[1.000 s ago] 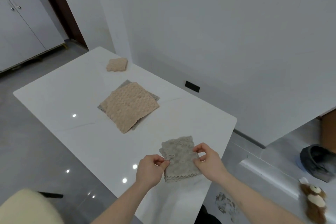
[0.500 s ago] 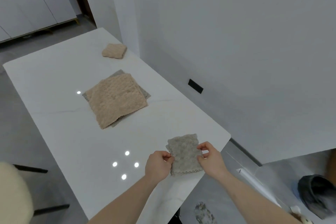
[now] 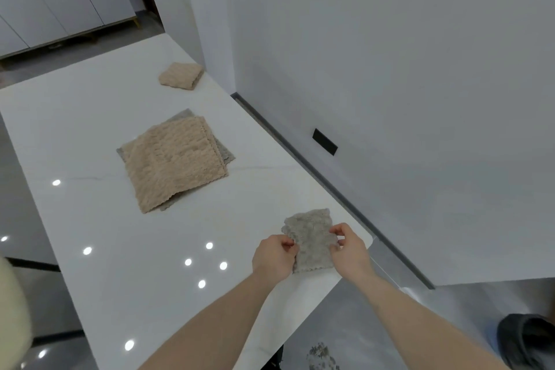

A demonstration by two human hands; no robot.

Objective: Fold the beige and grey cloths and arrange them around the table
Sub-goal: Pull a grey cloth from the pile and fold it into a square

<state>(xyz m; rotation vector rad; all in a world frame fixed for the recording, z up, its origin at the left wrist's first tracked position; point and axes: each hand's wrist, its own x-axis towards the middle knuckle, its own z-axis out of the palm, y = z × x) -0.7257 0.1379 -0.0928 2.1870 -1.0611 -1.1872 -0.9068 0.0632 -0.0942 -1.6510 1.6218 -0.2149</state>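
Placing step: left hand (image 3: 274, 255) and right hand (image 3: 350, 245) each pinch a side edge of the folded grey cloth (image 3: 310, 239) at the white table (image 3: 90, 117) near corner; next, likely release and flatten it there.

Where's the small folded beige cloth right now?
The folded beige cloth lies at the table's far end near the wall, beyond the unfolded stack.

You've got two hands in play, left hand (image 3: 274, 255) and right hand (image 3: 350, 249). Count two beige cloths: one folded beige cloth (image 3: 180, 76), one flat beige cloth (image 3: 174, 162). Two grey: a folded grey cloth (image 3: 312, 239), a grey cloth underneath (image 3: 226, 152). One table (image 3: 90, 117).
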